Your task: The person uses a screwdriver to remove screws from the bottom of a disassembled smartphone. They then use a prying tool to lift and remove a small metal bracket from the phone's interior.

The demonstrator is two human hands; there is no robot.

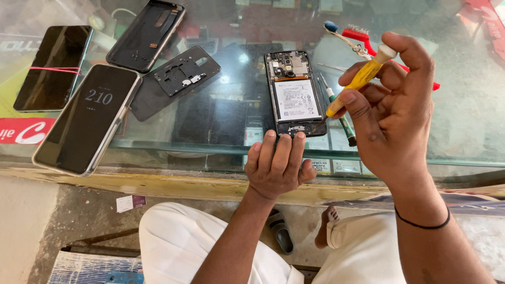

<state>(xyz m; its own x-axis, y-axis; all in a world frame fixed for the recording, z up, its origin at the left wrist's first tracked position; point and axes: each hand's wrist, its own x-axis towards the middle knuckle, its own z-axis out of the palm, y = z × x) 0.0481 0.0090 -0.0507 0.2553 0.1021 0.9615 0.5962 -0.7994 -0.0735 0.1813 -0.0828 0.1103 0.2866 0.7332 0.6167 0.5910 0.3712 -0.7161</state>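
An opened phone [293, 90] lies on the glass counter [231, 79], its back off, battery and circuit board showing. My left hand [277, 165] rests at the counter's near edge, fingertips touching the phone's bottom end. My right hand [392, 108] holds a yellow-handled screwdriver [359, 80] tilted down, its tip at the phone's lower right corner. A green-handled screwdriver [339, 113] lies on the glass just right of the phone, partly behind my right hand.
On the left lie a black phone with a lit screen [87, 118], a dark phone with a pink band [52, 67], a black back cover [147, 34] and a black inner frame [179, 76]. A toothbrush [342, 37] and red brush [363, 37] lie behind.
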